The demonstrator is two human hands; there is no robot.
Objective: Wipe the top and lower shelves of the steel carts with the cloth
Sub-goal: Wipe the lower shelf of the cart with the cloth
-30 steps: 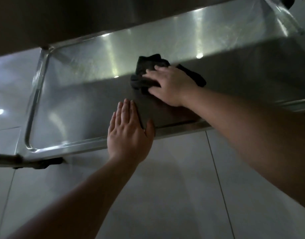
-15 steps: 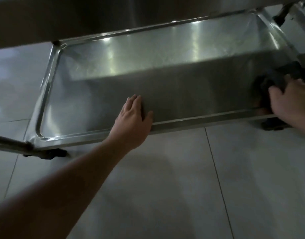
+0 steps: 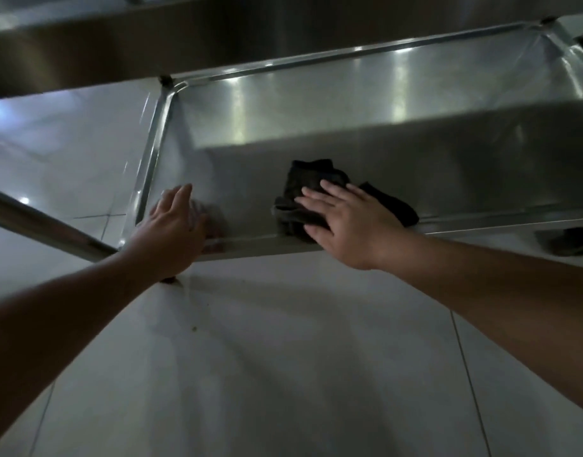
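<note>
We are low down at the cart's lower shelf [image 3: 349,127], a shallow steel tray with a raised rim, with tiled floor [image 3: 283,357] below it. Our right hand [image 3: 346,219] lies flat with fingers spread straight, pressing the dark cloth [image 3: 303,192] onto the shelf near its front edge, about midway along; part of the cloth trails out to the right of the hand. Our left hand [image 3: 174,222] rests open on the front rim near the left corner, fingers relaxed, holding nothing, and seems to steady the cart.

Risks from here, as we judge them:

- The cloth is bunched, not flat, so only a small patch likely touches steel. A sweep could leave streaks or skip the corners and the crease under the rim.
- The hand only presses, it does not grip. A fast stroke could leave the cloth behind or drag the trailing end over the front edge to the floor.
- A hard push may roll the cart if the left hand eases off.
- The rear of the shelf sits under the top shelf [image 3: 151,44] in dim light, so missed areas would be hard to spot.
</note>
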